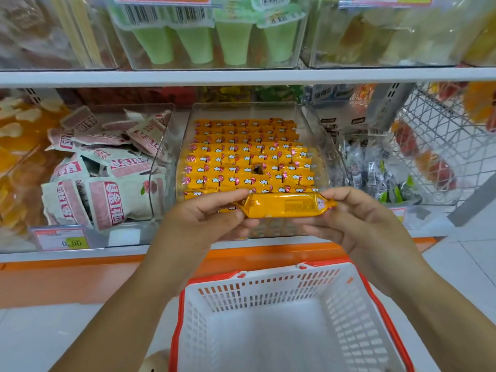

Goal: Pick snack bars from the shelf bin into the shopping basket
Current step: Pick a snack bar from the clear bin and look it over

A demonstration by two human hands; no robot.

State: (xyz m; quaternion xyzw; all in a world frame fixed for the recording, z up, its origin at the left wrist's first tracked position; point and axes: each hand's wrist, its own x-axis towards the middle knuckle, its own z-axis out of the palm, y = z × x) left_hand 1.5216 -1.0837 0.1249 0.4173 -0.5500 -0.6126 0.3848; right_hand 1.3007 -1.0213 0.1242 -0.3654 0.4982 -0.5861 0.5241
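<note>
An orange-wrapped snack bar (284, 205) is held level in front of the shelf, its printed back side up. My left hand (212, 216) pinches its left end and my right hand (351, 218) pinches its right end. Behind it, a clear shelf bin (185, 135) holds several neat rows of the same orange bars (247, 157), with one gap near the middle. Below my hands, on the floor, stands a white shopping basket with a red rim (386, 304); nothing shows inside it.
A clear bin of pink-and-white packets (107, 173) stands to the left, a bin of small dark-wrapped sweets (375, 173) to the right. A wire rack (442, 146) is at far right. An upper shelf (241, 76) carries green cones. An orange ledge (80, 277) runs below.
</note>
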